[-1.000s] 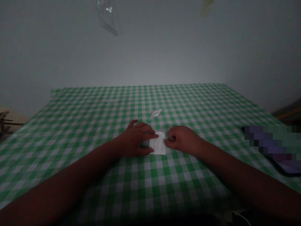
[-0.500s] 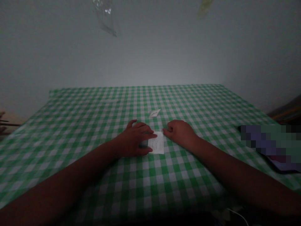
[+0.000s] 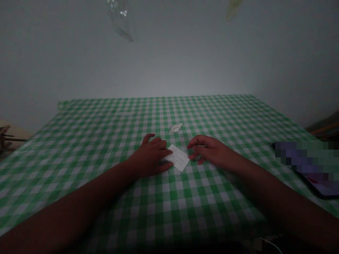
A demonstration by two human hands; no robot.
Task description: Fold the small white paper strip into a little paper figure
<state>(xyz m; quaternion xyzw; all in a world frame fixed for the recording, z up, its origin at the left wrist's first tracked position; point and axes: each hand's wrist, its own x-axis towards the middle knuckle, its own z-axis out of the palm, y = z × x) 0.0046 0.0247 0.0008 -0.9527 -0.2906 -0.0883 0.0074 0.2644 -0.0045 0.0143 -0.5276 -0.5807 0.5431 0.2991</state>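
A small white sheet of printed paper [image 3: 180, 158] lies turned at an angle on the green and white checked tablecloth. My left hand [image 3: 150, 157] rests at its left side, index finger and thumb apart with their tips on the paper's edge. Close by the right corner is my right hand [image 3: 209, 150], its fingers curved and spread; whether a fingertip touches that corner I cannot tell. Beyond both hands sits a small folded white paper piece [image 3: 176, 128].
The checked tablecloth [image 3: 164, 197] covers the table up to the grey wall [image 3: 169, 63]. A dark-edged device with a blurred screen [image 3: 309, 169] lies at the right. A clear plastic bag [image 3: 120, 21] hangs on the wall. Below the front edge runs a white cable [image 3: 271, 243].
The printed paper has turned from nearly square-on to a diamond-like angle. My right hand has gone from curled to fingers apart. My left hand stays at the paper's left side.
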